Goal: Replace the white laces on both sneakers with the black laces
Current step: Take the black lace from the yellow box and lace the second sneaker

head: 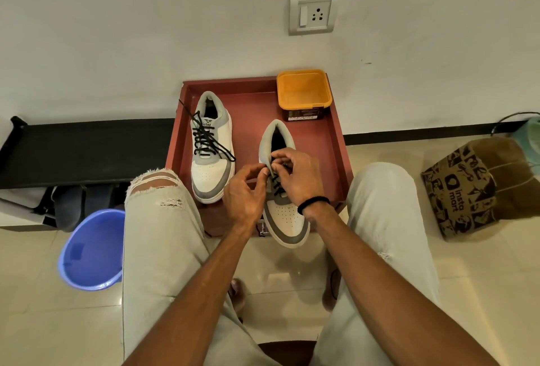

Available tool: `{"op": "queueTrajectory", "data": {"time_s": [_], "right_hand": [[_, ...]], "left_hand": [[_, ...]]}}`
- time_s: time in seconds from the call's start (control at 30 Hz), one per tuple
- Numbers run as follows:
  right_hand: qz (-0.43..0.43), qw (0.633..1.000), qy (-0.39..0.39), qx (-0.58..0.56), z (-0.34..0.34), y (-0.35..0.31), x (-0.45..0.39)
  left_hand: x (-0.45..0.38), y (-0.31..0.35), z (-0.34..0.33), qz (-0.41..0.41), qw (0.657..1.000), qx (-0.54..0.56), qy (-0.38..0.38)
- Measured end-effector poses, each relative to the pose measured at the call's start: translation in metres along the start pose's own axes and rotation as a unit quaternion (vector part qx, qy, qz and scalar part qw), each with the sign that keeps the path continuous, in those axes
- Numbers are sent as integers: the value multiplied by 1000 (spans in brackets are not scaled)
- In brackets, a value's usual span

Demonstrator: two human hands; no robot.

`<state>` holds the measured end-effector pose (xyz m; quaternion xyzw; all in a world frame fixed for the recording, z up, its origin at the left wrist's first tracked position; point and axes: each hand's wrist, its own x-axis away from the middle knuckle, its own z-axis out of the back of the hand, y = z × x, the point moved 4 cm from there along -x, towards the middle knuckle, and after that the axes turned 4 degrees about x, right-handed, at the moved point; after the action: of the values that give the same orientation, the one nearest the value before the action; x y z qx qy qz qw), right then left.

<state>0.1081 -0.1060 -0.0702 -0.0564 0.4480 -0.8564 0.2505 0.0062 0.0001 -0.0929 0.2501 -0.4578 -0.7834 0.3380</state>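
Two white and grey sneakers stand on a dark red tray (333,143). The left sneaker (211,149) carries a black lace (204,137) whose loose ends trail over its sides. The right sneaker (285,210) hangs its toe over the tray's near edge and has a black lace (277,184) partway up its eyelets. My left hand (244,196) pinches the sneaker's grey tongue at its left side. My right hand (298,174), with a black band on its wrist, has fingers curled on the black lace near the upper eyelets. No white laces are in view.
An orange tub (304,92) stands open at the tray's far right corner. A blue bucket (92,250) sits on the floor at left, a brown paper bag (470,190) at right. My knees flank the tray. A wall is close behind.
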Motion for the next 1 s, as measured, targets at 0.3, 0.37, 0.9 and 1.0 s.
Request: {"op": "queueTrajectory", "data": {"time_s": [0.3, 0.37, 0.9, 1.0], "right_hand": [[-9, 1000, -17, -20, 2, 4, -1], [5, 999, -39, 7, 2, 3, 0], [44, 989, -72, 120, 3, 2, 1], [42, 989, -75, 119, 5, 1, 1]], "left_hand": [[-12, 1, -1, -9, 1000, 7, -15], [-14, 1, 2, 16, 999, 27, 4], [-9, -12, -3, 74, 993, 75, -58], [-12, -9, 0, 66, 992, 93, -50]]}}
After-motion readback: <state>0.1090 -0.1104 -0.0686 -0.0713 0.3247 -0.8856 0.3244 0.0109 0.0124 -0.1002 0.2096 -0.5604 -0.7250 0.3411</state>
